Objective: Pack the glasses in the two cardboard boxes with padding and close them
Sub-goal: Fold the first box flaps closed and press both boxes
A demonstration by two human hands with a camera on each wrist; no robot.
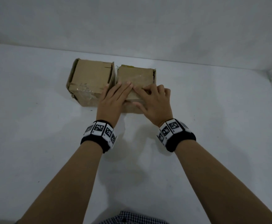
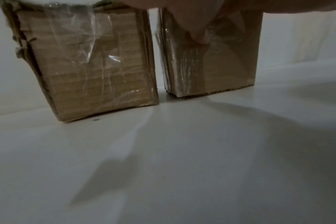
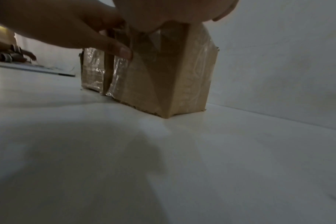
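Both hands on the right box (image 1: 137, 76)
Left hand (image 1: 114, 101) flat, fingers pressed together; right hand (image 1: 154, 102) curled, pressing the flap beside it

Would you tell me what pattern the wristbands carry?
Black-and-white square code markers on white tiles over black wristbands, clearest in the head view.

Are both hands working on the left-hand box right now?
No, the left hand and right hand both press on the right box; the left box is untouched.
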